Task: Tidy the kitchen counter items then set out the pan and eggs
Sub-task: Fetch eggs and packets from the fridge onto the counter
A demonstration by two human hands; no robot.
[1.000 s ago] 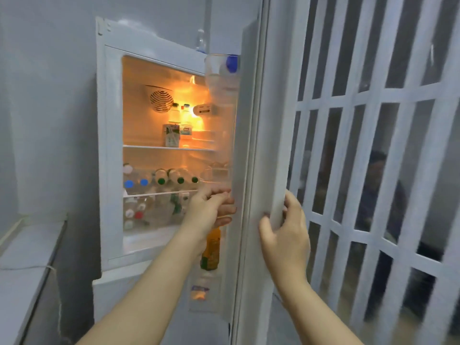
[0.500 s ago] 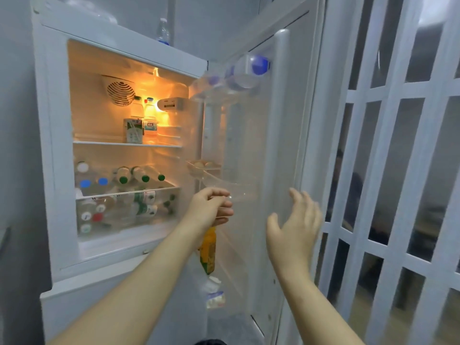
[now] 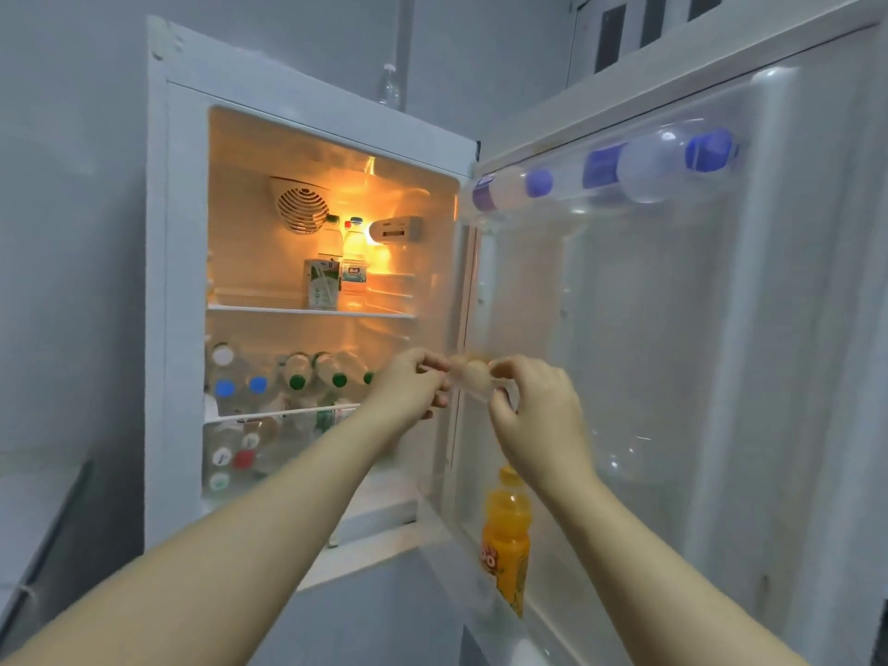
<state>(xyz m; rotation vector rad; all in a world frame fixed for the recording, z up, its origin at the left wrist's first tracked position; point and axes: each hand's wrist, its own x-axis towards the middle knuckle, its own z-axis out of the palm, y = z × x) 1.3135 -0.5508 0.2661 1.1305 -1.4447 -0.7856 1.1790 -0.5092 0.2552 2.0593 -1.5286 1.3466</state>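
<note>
Hands moved together at fridge door, mid-frame | left hand, right hand fingers pinch eggs | pan unseen, setting-out likely pending

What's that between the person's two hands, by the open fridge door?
A pale brown egg, seen in the head view, sits between the left hand and right hand; blur hides which one grips it.

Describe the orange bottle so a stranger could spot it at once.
Find the white fridge, whose door is swung open to the right. Look low on the door's inner side: the orange bottle stands upright there. It is the only orange-filled one on the door; the clear bottles with blue-purple caps lie sideways at the door's top.
</note>
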